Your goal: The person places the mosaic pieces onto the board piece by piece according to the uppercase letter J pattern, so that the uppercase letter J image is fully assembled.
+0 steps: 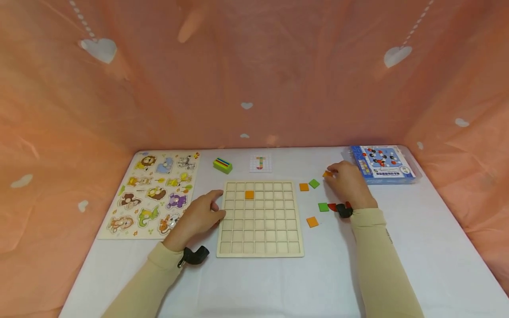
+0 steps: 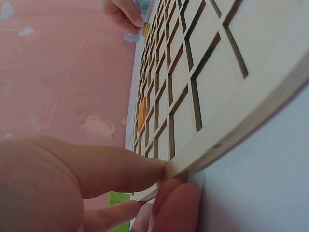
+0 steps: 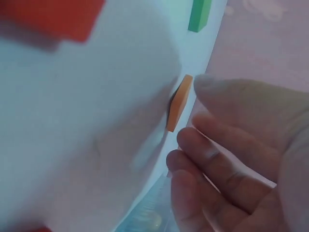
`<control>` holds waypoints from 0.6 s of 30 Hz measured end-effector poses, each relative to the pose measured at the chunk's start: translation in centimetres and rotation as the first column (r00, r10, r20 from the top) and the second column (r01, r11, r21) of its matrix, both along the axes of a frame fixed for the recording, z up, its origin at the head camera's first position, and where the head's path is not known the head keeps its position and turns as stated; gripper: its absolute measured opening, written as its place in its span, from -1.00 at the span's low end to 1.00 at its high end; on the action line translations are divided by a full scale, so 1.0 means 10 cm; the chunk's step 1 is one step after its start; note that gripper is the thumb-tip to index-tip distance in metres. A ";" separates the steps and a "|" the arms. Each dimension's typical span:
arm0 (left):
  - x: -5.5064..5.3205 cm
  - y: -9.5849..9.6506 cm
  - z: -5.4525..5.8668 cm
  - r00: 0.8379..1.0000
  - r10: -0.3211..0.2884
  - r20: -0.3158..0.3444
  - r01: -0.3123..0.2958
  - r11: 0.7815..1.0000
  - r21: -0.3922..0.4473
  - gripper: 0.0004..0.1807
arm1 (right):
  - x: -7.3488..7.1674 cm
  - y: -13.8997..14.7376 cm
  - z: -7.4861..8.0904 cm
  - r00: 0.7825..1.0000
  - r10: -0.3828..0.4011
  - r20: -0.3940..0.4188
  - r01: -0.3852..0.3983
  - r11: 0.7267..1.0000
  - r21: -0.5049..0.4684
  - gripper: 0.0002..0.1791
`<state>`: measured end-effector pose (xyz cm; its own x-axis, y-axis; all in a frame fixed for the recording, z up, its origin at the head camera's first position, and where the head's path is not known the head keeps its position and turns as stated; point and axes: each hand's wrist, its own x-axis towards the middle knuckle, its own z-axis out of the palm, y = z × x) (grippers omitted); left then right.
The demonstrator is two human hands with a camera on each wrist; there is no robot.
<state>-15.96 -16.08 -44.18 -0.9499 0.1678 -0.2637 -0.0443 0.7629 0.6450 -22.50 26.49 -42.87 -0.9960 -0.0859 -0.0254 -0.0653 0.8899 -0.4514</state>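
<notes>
My left hand (image 1: 200, 214) holds the left edge of a square wooden grid board (image 1: 260, 255). In the left wrist view its thumb lies on the rim, with curled fingers (image 2: 176, 205) against the board's side. One orange tile (image 1: 249, 194) sits in a top-row cell. To the right of the board, my right hand (image 1: 350, 183) reaches over an orange square tile (image 3: 180, 104). That tile rests on the table just off the thumb tip, and the fingers are loosely bent, not closed round it.
Between board and right hand lie orange tiles (image 1: 312, 221), green tiles (image 1: 324, 207) and a red piece (image 1: 332, 207). A pattern card (image 1: 260, 169) and a striped green block (image 1: 222, 166) stand behind the board. An animal puzzle (image 1: 159, 198) lies left, a molecule-picture box (image 1: 383, 163) back right.
</notes>
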 end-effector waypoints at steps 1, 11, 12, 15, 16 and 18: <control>0.00 0.00 0.00 1.000 -0.003 -0.002 0.003 1.000 0.000 -0.25 | 0.00 0.00 0.00 1.000 -0.004 0.011 0.004 1.000 0.001 -0.61; -0.02 0.00 -0.02 1.000 -0.012 -0.001 0.012 1.000 0.003 -0.25 | 0.00 0.03 -0.01 0.995 -0.046 0.094 0.049 0.998 -0.029 -0.63; -0.02 0.00 -0.02 1.000 -0.011 0.002 0.011 1.000 0.002 -0.25 | 0.00 0.03 -0.01 0.994 -0.048 0.094 0.051 0.998 -0.032 -0.64; -0.02 0.00 -0.01 1.000 -0.005 0.013 0.005 1.000 0.001 -0.25 | -0.01 0.02 -0.01 0.995 -0.049 0.085 0.053 0.998 -0.037 -0.66; -0.02 0.00 -0.01 1.000 -0.004 0.015 0.004 1.000 0.002 -0.25 | 0.00 0.02 -0.01 0.995 -0.049 0.081 0.053 0.998 -0.038 -0.66; -0.02 0.00 -0.01 1.000 -0.003 0.015 0.003 1.000 0.001 -0.25 | 0.00 0.01 0.00 0.996 -0.051 0.072 0.053 0.998 -0.039 -0.67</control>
